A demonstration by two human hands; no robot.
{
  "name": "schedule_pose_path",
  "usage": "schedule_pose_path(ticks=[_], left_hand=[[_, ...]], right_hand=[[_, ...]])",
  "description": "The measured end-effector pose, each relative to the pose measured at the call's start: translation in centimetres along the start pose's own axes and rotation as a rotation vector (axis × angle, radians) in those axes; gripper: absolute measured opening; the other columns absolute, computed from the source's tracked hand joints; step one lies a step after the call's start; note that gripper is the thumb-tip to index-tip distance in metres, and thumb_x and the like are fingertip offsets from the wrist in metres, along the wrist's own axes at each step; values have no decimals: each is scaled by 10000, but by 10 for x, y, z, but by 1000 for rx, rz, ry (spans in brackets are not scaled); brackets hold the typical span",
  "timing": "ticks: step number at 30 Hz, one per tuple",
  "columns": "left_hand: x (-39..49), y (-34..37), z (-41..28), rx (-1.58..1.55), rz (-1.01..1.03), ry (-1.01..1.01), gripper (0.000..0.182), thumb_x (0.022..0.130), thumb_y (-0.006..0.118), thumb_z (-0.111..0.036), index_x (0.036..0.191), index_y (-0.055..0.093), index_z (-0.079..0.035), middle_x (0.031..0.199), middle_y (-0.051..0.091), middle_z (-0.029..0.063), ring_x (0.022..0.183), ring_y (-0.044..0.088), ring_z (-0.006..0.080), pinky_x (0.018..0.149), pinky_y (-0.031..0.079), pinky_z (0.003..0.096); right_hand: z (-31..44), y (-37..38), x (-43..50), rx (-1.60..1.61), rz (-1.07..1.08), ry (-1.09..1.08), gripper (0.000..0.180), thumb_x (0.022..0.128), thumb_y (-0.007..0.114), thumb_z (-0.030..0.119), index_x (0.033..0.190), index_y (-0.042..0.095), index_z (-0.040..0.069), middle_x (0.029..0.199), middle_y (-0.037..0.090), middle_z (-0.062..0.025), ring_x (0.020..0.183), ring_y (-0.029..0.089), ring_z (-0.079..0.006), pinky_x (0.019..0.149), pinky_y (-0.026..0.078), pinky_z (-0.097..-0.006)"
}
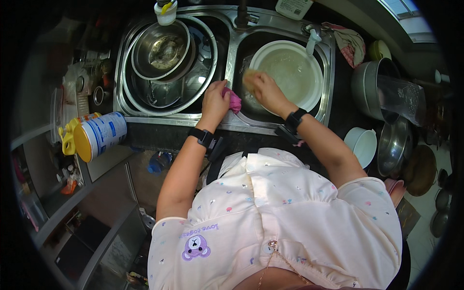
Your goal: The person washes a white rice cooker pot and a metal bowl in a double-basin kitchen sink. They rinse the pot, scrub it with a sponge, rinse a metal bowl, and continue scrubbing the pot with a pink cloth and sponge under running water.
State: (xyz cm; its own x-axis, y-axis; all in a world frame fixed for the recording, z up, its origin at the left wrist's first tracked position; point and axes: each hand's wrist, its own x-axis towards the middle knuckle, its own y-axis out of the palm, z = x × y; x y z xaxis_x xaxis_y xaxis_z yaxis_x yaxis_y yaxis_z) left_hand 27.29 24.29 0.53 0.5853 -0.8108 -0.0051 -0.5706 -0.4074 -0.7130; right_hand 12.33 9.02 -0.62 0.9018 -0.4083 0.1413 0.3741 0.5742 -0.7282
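A bunched pink cloth [233,100] lies at the front of the divider between two steel sink basins. My left hand [214,101] grips it, thumb across its near side. Over the left part of the right basin [246,105], my right hand [266,88] holds a tan scrubbing pad [249,80], slightly blurred. Beside that hand, a white round tub [319,81] with cloudy water sits in the same basin. In the left basin, a wide steel basin [214,54] carries a smaller steel bowl [161,54], tilted, with another partly hidden beneath it.
A faucet [242,16] rises behind the divider; a tap with a pale spout [312,41] stands at back right. A tin with a yellow lid [103,136] is left of the sink. On the right are a large pot [366,88], a white container [360,146] and a checked cloth [346,43].
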Motion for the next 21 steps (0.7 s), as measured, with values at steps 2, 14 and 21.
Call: schedule_pose_path(ticks=[2,14,21], left_hand=[[-3,1,-2,26,19,-1,374,814,616,-87,1182,610,-19,1183,595,177,1056,584,355,928,468,383],[-9,4,-21,83,46,113,396,797,642,-75,1192,617,-65,1218,567,156,1146,515,351,982,424,410],[-13,16,-29,104,154,135,395,784,675,-135,1174,627,-100,1246,558,105,1185,493,324,1022,370,470]], right_hand=[[-2,-20,-27,-48,149,-108,346,800,577,29,1127,617,131,1079,566,-137,997,545,-358,891,455,-417],[-34,-61,-28,-169,116,9,308,821,578,31,1116,617,111,1150,555,-126,1074,531,-344,915,446,-399],[-78,-41,54,-570,17,-117,507,850,513,100,1348,455,173,1399,424,-97,1230,461,-319,949,436,-464]])
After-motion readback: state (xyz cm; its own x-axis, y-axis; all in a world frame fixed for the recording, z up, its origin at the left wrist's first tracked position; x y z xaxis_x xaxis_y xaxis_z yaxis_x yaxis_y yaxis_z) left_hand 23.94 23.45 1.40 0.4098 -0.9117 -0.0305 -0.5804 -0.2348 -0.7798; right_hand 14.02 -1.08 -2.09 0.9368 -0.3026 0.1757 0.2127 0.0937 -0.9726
